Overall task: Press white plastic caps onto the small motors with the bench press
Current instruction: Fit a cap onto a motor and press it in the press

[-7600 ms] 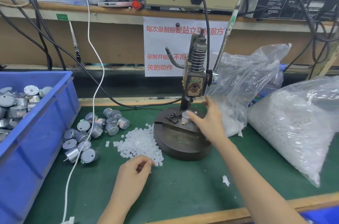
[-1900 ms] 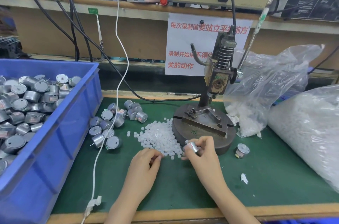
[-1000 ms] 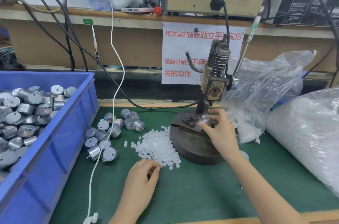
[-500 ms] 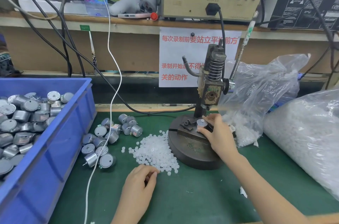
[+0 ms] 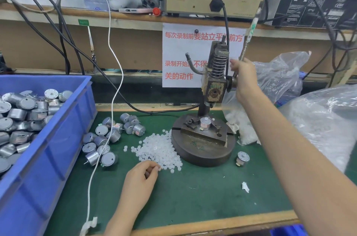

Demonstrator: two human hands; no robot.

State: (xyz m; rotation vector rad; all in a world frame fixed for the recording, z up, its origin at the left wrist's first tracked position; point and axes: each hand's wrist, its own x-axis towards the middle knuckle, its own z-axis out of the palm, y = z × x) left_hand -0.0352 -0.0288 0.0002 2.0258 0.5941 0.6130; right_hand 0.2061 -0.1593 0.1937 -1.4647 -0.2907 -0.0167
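So the right hand (image 5: 242,75) had left the motor (image 5: 205,123) seated on the bench press (image 5: 214,88) and curled its fingers round the lever (image 5: 249,36), ready to press, while the left hand (image 5: 142,177) pinched another cap (image 5: 158,168).

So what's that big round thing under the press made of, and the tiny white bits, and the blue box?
The round press base looks like heavy metal, probably iron or steel: dull, dark, with rusty-brown patches. The white caps seem plastic: milky and slightly see-through. The blue bin is likely moulded plastic: smooth, even colour, thick rim.
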